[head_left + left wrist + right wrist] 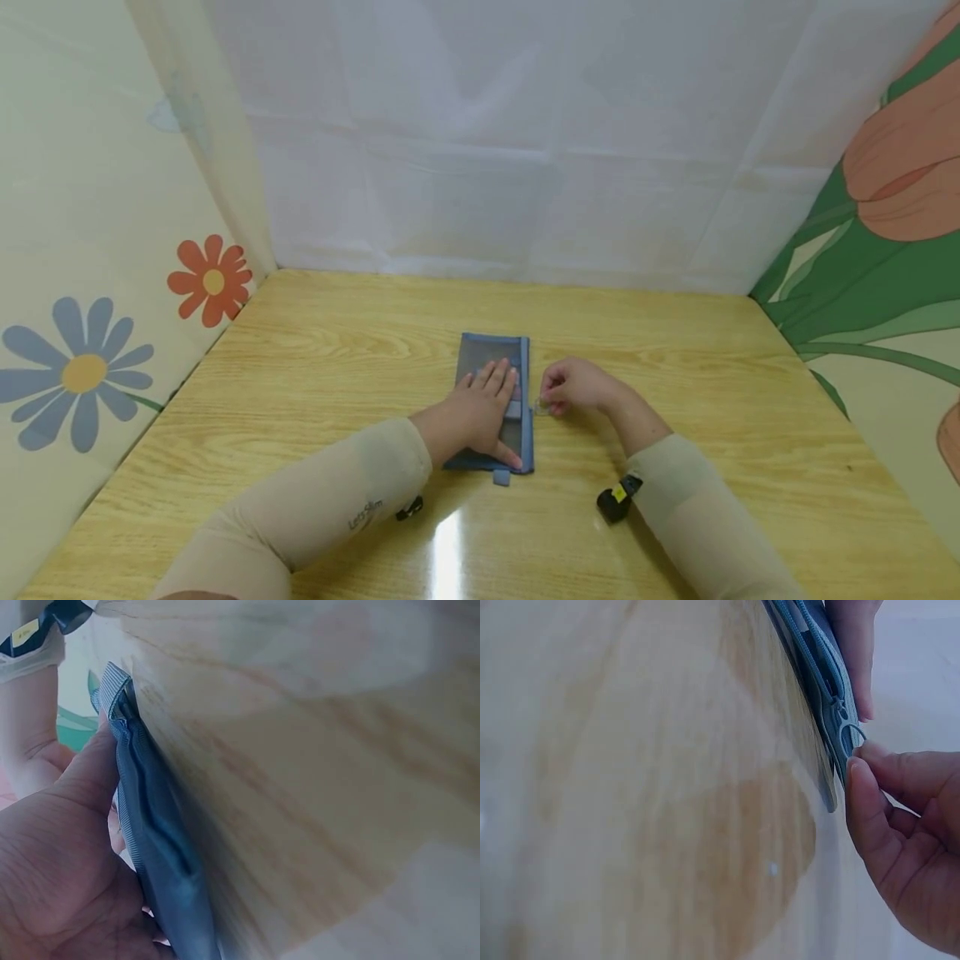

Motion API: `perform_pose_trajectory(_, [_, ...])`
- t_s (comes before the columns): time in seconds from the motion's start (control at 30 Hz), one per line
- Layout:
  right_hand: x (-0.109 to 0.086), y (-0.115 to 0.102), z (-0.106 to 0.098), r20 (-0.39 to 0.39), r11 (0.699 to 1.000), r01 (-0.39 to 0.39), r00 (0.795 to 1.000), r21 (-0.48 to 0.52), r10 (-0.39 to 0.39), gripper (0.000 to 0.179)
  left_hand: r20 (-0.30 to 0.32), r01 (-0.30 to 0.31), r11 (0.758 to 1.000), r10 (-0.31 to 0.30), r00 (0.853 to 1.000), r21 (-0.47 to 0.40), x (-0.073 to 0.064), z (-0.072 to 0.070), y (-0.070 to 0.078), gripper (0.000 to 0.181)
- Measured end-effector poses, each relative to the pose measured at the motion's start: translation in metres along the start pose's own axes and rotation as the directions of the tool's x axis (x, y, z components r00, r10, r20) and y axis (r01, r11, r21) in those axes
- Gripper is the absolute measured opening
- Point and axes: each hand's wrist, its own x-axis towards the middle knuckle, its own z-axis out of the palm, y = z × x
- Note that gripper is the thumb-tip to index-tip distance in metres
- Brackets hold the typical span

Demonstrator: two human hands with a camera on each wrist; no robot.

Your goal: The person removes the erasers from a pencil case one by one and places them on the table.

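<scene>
Right hand: thumb and index pinch ring pull, just right of pouch, by its zip edge. Left hand: fingers straight and spread, pressing flat on top of pouch. Blue mesh pouch lies on table under that palm; contents too dim to name. Zip tracks stand parted along pouch's right edge. Small fabric tab sticks out at pouch's near edge. Left sleeve, nearer than pouch and to its left, reads "Let's Slim". Right sleeve, near-right of pouch; wrist camera there has yellow label, text unreadable. White sheet hangs beyond pouch.
</scene>
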Motion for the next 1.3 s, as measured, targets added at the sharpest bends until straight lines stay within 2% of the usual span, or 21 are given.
perform_pose_trajectory(0.17, [0.005, -0.001, -0.002, -0.063, 0.999, -0.036, 0.997, -0.019, 0.035, 0.006, 0.013, -0.001, 1.0, 0.001, 1.0, -0.008, -0.002, -0.002, 0.0, 0.133])
perform_pose_trajectory(0.3, [0.007, -0.004, -0.005, -0.104, 0.999, -0.022, 0.994, -0.036, 0.018, 0.007, 0.022, -0.002, 1.0, 0.002, 1.0, -0.014, -0.002, -0.003, 0.001, 0.132])
perform_pose_trajectory(0.43, [0.01, -0.008, -0.006, -0.119, 0.999, -0.01, 0.993, -0.044, 0.005, 0.006, 0.021, -0.004, 1.0, 0.004, 1.0, -0.007, -0.003, -0.003, 0.0, 0.131])
perform_pose_trajectory(0.77, [0.019, -0.011, -0.009, -0.173, 0.995, -0.086, 0.982, -0.046, 0.077, 0.006, -0.001, -0.016, 1.0, 0.016, 1.0, 0.005, -0.003, -0.001, 0.0, 0.132])
perform_pose_trajectory(0.97, [0.023, -0.01, -0.01, -0.186, 0.998, -0.061, 0.981, -0.023, 0.055, 0.006, 0.014, -0.014, 1.0, 0.014, 1.0, 0.003, -0.003, -0.002, 0.0, 0.132])
perform_pose_trajectory(1.3, [0.032, -0.008, -0.016, -0.226, 0.993, -0.119, 0.967, 0.014, 0.119, 0.007, 0.003, -0.014, 1.0, 0.014, 1.0, 0.006, -0.001, 0.0, 0.0, 0.133])
